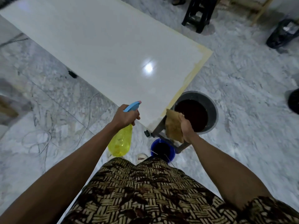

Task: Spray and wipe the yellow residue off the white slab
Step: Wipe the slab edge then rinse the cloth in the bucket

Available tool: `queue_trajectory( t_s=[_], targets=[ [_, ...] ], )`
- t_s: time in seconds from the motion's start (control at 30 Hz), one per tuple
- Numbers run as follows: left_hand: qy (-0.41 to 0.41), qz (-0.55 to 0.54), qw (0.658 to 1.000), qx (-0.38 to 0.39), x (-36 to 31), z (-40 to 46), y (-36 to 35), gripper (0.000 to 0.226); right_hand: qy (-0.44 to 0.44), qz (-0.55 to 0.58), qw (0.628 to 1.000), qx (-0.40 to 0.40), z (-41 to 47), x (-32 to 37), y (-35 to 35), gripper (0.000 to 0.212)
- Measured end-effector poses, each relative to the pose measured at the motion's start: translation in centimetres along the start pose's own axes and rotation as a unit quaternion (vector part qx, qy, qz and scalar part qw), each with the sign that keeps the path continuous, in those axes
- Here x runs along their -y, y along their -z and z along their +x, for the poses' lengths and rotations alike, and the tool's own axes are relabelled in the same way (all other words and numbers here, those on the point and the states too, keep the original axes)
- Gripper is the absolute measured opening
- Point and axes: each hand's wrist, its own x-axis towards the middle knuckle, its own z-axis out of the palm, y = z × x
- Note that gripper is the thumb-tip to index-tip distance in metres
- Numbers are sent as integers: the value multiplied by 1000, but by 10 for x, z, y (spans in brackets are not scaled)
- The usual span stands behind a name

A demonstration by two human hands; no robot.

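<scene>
A large glossy white slab (105, 54) lies on a low stand and runs from the top left to its near corner by my hands. Yellow residue (194, 68) lines its right edge. My left hand (125, 115) grips a spray bottle (120, 141) with a yellow body and a blue nozzle that points over the slab's near corner. My right hand (187, 128) holds a tan cloth (174, 125) just off the slab's near right edge, above the grey bucket's rim.
A grey bucket (213, 115) of dark liquid stands against the slab's right edge. A small blue bucket (162, 151) sits by my feet. Loose cables (40, 139) lie on the marble floor at left. A black stool (199, 13) and a black basket (283, 34) stand far right.
</scene>
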Motion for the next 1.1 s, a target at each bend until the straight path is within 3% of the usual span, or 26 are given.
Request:
queue_trajectory(
  t_s=[0.07,0.2,0.37,0.47,0.6,1.0,1.1],
  targets=[
    [-1,-12,1000,-13,-5,2,12,23,-34,120,991,40,-2,37,-23,62],
    [5,-31,999,-43,-6,11,45,47,-18,209,971,112,4,89,-78,66],
    [18,-55,994,-95,13,35,118,37,-6,115,976,187,16,135,-181,59],
    [22,-77,990,-115,26,52,174,38,-18,117,971,206,39,156,-255,55],
    [37,-72,986,-144,42,81,260,18,-27,148,960,236,61,195,-358,51],
    [117,-105,962,-222,89,151,490,54,0,93,948,304,96,309,-629,54],
    [123,-132,954,-239,92,169,530,40,2,66,944,325,104,339,-685,51]
  ],
)
